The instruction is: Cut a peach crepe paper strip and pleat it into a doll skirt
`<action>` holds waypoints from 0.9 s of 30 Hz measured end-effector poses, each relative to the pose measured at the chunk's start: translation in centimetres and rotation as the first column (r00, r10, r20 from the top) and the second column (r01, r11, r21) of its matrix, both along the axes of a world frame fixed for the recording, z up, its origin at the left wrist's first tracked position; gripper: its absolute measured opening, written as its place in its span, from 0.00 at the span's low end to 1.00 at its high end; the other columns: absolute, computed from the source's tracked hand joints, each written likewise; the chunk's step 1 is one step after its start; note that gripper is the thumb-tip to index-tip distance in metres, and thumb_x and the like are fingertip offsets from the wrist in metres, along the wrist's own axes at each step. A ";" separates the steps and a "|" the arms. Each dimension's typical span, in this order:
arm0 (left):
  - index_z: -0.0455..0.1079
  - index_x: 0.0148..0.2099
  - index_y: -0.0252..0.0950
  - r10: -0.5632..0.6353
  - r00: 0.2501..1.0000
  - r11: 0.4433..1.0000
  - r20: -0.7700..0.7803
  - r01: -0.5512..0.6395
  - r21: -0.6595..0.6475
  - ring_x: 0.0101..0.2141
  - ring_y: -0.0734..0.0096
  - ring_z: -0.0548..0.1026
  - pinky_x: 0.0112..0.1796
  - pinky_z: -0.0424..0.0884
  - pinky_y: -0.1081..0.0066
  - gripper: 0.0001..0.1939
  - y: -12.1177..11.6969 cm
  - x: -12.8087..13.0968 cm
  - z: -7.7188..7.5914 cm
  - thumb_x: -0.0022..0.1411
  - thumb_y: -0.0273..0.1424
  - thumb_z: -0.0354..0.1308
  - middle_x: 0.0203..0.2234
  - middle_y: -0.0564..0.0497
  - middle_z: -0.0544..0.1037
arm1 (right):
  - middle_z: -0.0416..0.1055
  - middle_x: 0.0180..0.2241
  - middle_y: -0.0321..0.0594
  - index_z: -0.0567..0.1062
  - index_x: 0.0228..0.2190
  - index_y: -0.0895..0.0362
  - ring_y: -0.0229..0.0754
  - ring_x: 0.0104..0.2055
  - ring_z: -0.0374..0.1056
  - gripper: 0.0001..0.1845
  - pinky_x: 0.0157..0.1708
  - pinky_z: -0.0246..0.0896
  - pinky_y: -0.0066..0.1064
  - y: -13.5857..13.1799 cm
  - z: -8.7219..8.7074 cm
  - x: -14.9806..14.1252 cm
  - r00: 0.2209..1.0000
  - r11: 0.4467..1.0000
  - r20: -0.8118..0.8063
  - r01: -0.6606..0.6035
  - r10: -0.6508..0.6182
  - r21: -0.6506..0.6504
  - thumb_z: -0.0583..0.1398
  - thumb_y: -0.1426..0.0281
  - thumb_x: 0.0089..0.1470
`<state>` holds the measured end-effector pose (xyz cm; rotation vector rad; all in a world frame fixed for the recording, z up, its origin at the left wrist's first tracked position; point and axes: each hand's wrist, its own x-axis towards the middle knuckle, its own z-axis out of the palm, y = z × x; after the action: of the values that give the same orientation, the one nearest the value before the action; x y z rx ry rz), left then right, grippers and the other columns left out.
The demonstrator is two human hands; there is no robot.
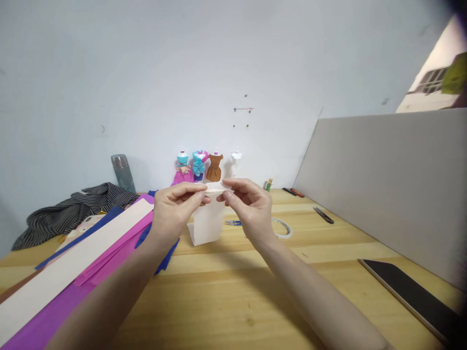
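Note:
A pale strip of paper [207,221] hangs down over the table, its lower end curling back to the left. Its top edge is folded and pinched between the fingertips of my left hand [175,206] and my right hand [250,204]. Thumbs and forefingers press on the fold from both sides, a short gap apart. Behind the hands stand small dress forms, one in a brown paper dress [215,167], one in blue with a rosette [199,165], one in blue and magenta [182,163], and a bare white one [236,163].
Coloured paper sheets [109,243], a striped cloth [80,209] and a bottle [123,172] lie or stand at left. Blue thread snips [233,223] and a tape roll [288,229] are near my right hand. Black snips [323,215], a phone [408,296] and a grey panel [383,180] are at right.

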<state>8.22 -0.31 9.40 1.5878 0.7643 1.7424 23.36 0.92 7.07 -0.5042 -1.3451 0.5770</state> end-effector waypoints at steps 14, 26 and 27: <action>0.77 0.30 0.34 -0.030 0.998 0.999 -0.062 0.031 0.013 0.25 0.72 0.79 0.32 0.77 0.73 0.03 0.0 -0.4 0.3 0.49 0.26 0.64 0.22 0.52 0.80 | 0.74 0.26 0.38 0.75 0.29 0.58 0.39 0.27 0.74 0.04 0.28 0.68 0.29 -0.3 -0.1 0.4 0.986 0.993 0.120 0.109 -0.112 0.034 0.63 0.70 0.48; 0.78 0.32 0.34 -0.064 0.998 0.997 -0.024 0.063 -0.039 0.24 0.73 0.78 0.31 0.76 0.75 0.05 0.7 -0.7 -0.1 0.49 0.27 0.65 0.21 0.52 0.80 | 0.73 0.21 0.36 0.74 0.24 0.58 0.38 0.25 0.73 0.07 0.26 0.68 0.28 -0.3 0.5 0.2 1.000 0.996 0.017 0.008 -0.007 -0.084 0.66 0.68 0.44; 0.78 0.32 0.34 -0.058 0.998 0.998 -0.016 0.058 -0.037 0.24 0.73 0.78 0.31 0.76 0.75 0.05 0.7 -0.7 -0.1 0.49 0.27 0.66 0.21 0.52 0.80 | 0.73 0.21 0.36 0.74 0.24 0.58 0.38 0.25 0.73 0.07 0.26 0.68 0.28 -0.3 0.5 0.2 1.000 0.996 0.010 0.000 0.001 -0.092 0.67 0.68 0.44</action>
<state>7.55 0.43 9.25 1.5862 0.7470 1.6665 23.60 0.59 7.62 -0.5822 -1.3325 0.6396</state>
